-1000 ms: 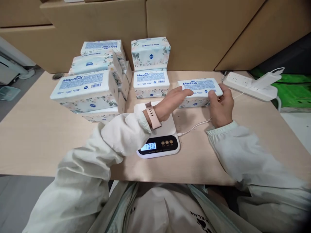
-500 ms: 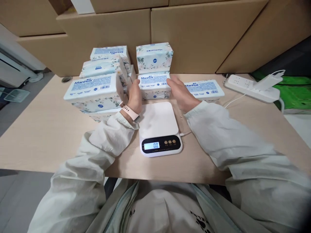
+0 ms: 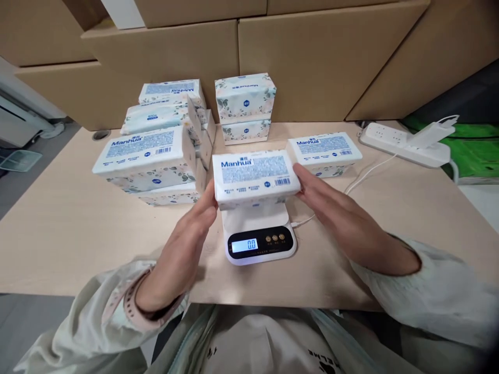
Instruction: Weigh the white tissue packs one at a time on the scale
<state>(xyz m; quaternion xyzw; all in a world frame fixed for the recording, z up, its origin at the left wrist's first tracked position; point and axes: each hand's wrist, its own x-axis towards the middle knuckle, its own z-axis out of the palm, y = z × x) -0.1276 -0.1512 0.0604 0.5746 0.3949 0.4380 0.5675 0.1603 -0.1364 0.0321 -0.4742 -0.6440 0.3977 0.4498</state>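
A white pack (image 3: 255, 179) is held over the rear part of the platform of a white scale (image 3: 257, 218), on which 0.0 is displayed; whether the platform is touched cannot be told. The pack is box-shaped, wrapped in white film, with "Manhua" printed in dark blue above a light-blue panel, a barcode near the right end, and a patterned side partly seen below. The broad printed face is turned up toward the camera, with the lettering upright as viewed. The long axis is laid crosswise, from left to right, nearly level. The left end is pressed by the left hand (image 3: 183, 246) and the right end by the right hand (image 3: 339, 221), so the pack is gripped between their fairly straight fingers. Another pack (image 3: 325, 150) is set on the table (image 3: 117, 244) behind the right hand.
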